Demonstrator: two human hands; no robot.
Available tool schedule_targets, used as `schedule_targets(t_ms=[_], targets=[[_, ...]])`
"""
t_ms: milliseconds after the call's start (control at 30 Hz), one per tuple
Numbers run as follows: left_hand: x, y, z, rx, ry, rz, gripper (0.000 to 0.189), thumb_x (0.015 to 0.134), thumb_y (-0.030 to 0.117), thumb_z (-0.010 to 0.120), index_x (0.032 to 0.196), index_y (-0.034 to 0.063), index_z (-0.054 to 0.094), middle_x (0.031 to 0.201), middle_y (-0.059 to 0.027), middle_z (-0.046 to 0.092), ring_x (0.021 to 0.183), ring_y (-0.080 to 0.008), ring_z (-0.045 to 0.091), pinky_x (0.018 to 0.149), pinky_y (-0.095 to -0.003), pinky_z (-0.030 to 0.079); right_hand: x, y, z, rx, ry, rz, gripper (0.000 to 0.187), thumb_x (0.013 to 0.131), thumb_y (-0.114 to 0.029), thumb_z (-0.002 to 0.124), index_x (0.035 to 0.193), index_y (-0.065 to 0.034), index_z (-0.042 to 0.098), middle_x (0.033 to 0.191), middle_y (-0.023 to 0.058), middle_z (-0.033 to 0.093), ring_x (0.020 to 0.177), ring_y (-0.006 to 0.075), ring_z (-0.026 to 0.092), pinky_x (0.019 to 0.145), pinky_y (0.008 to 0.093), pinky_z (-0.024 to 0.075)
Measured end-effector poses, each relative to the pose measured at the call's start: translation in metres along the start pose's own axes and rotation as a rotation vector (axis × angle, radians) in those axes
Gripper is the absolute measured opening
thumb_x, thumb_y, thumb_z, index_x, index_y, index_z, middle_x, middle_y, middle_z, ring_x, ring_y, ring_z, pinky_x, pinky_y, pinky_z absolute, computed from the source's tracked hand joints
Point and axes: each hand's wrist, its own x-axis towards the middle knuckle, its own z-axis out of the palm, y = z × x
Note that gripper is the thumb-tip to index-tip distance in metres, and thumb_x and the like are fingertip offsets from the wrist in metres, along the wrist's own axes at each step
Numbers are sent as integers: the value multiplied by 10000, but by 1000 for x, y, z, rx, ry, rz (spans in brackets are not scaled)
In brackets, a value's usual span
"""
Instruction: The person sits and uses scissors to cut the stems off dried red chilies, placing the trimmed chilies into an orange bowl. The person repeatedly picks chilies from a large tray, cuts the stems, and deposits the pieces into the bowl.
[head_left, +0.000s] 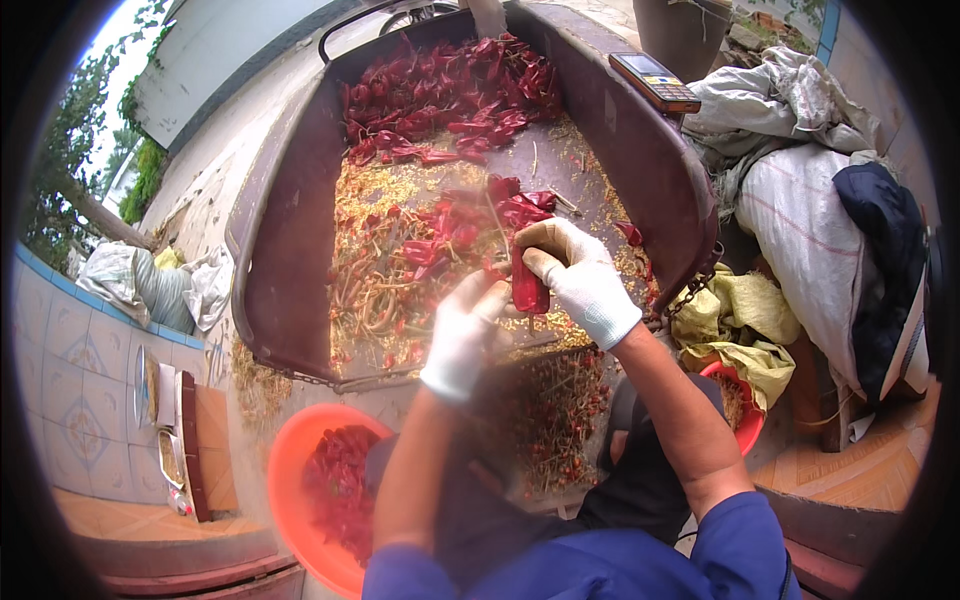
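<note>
My right hand (581, 274), in a white glove with a stained thumb and finger, grips a dried red chili pepper (529, 281) by its upper part. My left hand (469, 326), gloved too, is just left of the pepper, its thumb and finger close together; whether it holds anything is blurred. Both hands are over the near end of a dark metal cart bed (285, 225). Loose red peppers (457, 225) lie beyond my hands among stems and yellow seeds (375, 187), and a larger heap of peppers (450, 90) fills the far end.
An orange-red plastic basin (289, 465) with red peppers stands by my left leg. Stems and debris (562, 427) lie on the ground below the cart. A mobile phone (656, 82) rests on the cart's right rim. White woven sacks (802, 217) and a red basin (750, 431) are at the right.
</note>
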Motion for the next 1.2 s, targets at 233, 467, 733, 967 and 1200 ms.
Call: schedule_targets(t_ms=[233, 467, 733, 967, 1200], targets=[[1, 5, 5, 207, 179, 146, 233, 990, 140, 646, 1179, 8, 683, 867, -13, 719, 518, -41, 516, 493, -195, 395, 2, 1, -5, 63, -17, 68, 196, 1009, -44, 578, 1175, -4, 674, 1045, 33, 702, 931, 93, 639, 800, 281, 556], [-4, 4, -4, 199, 72, 307, 534, 924, -21, 662, 1445, 18, 548, 1171, -43, 699, 913, -57, 635, 719, -205, 515, 1, 4, -12, 554, 29, 327, 308, 978, -120, 680, 1253, 7, 624, 1100, 55, 692, 933, 136, 678, 816, 291, 596], [-3, 3, 10, 656, 82, 632, 508, 835, 29, 827, 1302, 8, 626, 1155, -52, 694, 1016, -131, 658, 928, -299, 532, -10, 12, 7, 649, -83, 464, 314, 1012, -186, 651, 1280, -26, 622, 1085, 47, 692, 859, 112, 667, 748, 297, 566], [12, 5, -6, 802, 268, 815, 328, 801, 69, 850, 1099, 47, 716, 1034, -60, 672, 906, -176, 664, 801, -315, 535, -9, -9, 7, -250, 100, 64, 317, 941, -286, 725, 1144, -49, 667, 969, 137, 755, 797, 204, 727, 721, 341, 566], [2, 13, -3, 1159, 273, 1007, 275, 770, -36, 717, 1030, 53, 742, 980, -123, 692, 826, -275, 705, 735, -343, 552, -24, -12, 9, -489, -58, -316, 277, 890, -293, 754, 1021, -68, 661, 835, 150, 690, 779, 336, 706, 695, 429, 549]])
